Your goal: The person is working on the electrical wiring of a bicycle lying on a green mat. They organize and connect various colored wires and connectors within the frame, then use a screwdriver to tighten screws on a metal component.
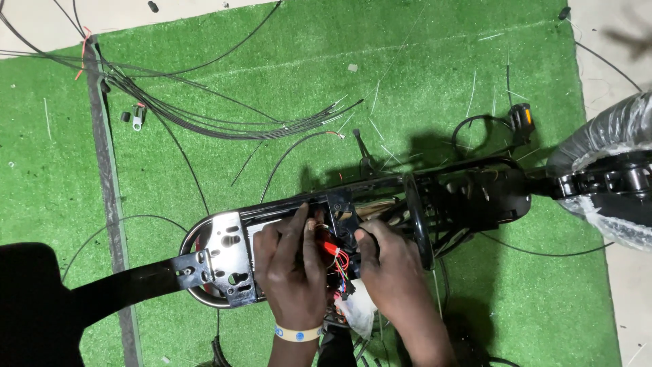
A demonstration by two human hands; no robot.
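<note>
Bare hands (333,261), thin red wires (334,253), perhaps connectors

I've got the black frame (380,204) lying on its side across the middle of the picture, running from lower left up to the right edge. Right at centre, a bunch of red wires (334,253) with a red connector spills out of its open section, red and bright against the black metal. A small clear plastic bag (356,306) hangs just below the wires, pale and crumpled. At centre left, the frame's shiny metal plate (227,261) with slotted holes faces up.
</note>
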